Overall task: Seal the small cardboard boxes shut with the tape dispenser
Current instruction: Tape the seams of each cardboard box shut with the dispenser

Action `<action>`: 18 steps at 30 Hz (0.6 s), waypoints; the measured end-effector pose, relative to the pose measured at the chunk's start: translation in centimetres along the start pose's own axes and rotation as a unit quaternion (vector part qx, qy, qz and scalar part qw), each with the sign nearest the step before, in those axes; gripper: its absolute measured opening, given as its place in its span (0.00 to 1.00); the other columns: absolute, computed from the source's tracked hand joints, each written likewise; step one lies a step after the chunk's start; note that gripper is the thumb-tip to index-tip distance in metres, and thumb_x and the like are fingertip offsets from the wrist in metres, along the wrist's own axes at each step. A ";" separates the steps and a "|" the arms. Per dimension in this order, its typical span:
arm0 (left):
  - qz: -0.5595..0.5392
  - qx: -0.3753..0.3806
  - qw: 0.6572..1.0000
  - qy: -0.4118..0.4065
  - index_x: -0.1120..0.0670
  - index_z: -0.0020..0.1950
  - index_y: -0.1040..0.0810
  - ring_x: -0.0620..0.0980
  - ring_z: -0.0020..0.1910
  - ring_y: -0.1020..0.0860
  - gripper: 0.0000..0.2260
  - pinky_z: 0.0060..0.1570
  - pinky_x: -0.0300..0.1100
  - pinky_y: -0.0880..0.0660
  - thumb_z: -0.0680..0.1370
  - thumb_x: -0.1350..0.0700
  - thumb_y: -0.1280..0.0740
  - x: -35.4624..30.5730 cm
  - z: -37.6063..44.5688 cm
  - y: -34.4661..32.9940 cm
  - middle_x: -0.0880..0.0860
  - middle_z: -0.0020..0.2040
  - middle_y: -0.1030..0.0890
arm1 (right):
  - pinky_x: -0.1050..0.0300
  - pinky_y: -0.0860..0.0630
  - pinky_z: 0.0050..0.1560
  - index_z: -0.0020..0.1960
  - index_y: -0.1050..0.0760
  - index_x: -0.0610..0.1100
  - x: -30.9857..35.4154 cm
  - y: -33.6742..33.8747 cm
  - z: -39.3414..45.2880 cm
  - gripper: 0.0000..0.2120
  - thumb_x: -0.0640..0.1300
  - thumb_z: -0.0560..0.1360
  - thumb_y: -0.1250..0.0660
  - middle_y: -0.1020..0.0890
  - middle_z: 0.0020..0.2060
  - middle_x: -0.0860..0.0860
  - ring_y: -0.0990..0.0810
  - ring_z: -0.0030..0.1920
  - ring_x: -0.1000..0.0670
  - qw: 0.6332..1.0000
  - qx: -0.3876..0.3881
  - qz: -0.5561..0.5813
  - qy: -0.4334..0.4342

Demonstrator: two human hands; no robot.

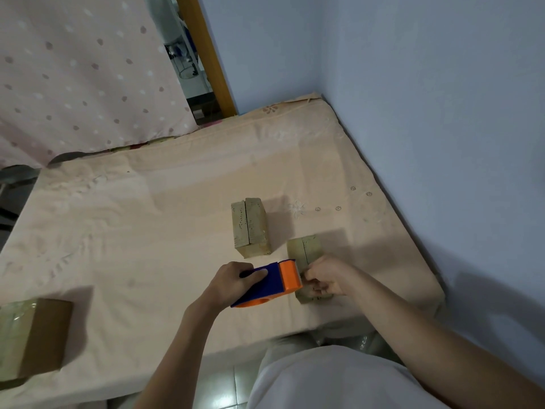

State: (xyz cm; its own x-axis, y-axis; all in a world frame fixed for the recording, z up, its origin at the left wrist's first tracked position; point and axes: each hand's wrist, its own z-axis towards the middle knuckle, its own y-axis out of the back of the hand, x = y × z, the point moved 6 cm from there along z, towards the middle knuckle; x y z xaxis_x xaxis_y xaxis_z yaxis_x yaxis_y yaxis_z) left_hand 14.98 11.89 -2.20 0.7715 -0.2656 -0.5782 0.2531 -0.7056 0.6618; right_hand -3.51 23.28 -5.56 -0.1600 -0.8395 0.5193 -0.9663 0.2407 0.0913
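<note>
A blue and orange tape dispenser (272,283) is gripped by its handle in my left hand (236,283), just above the mattress. Its orange toothed end points right, close to a small cardboard box (305,250) with a centre seam. My right hand (327,277) rests over that box's near end, fingertips pinched right at the dispenser's blade; whether tape is between them I cannot tell. A second small box (250,228) stands just behind, its top flaps meeting along a dark slit. A third box (32,335), shiny with tape on top, sits at the far left.
The boxes lie on a peach-coloured mattress (147,231) whose right side meets a blue wall (427,113). A dotted pink curtain (82,78) hangs at the back left beside a wooden door frame (206,54). Tiled floor (224,388) shows below the near edge.
</note>
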 end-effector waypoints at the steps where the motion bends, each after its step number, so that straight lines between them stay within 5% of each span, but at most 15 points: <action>1: 0.006 0.008 1.000 -0.002 0.53 0.46 0.20 0.47 0.41 0.18 0.17 0.42 0.40 0.24 0.80 0.39 0.36 0.1 0.0 -0.1 0.47 0.41 0.16 | 0.48 0.18 0.55 0.53 0.22 0.36 0.0 0.1 -0.1 0.05 0.33 0.79 0.35 0.16 0.46 0.41 0.16 0.48 0.44 1.000 -0.005 -0.001 0.007; 10: -0.015 0.087 0.995 -0.039 0.57 0.49 0.22 0.56 0.44 0.18 0.23 0.42 0.41 0.26 0.77 0.36 0.34 0.0 0.1 -0.6 0.54 0.43 0.17 | 0.47 0.15 0.47 0.48 0.19 0.35 0.5 2.3 -0.9 0.04 0.30 0.76 0.32 0.15 0.42 0.40 0.14 0.43 0.43 0.994 -0.082 -0.025 0.067; 18: -0.051 0.166 0.984 -0.044 0.54 0.56 0.20 0.47 0.44 0.17 0.21 0.43 0.36 0.24 0.78 0.37 0.37 -1.1 -0.8 -0.7 0.49 0.46 0.15 | 0.50 0.16 0.47 0.46 0.19 0.34 0.5 2.9 -2.1 0.01 0.31 0.75 0.29 0.15 0.40 0.41 0.16 0.39 0.46 0.993 -0.081 -0.035 0.083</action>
State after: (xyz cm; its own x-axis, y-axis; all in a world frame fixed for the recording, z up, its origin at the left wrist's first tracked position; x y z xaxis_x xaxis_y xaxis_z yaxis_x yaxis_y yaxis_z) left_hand 14.42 13.17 -1.66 0.6950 -0.2267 -0.6824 0.1110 -0.9038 0.4134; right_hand -5.93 24.55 -3.20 -0.0455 -0.7685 0.6382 -0.9265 0.2714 0.2607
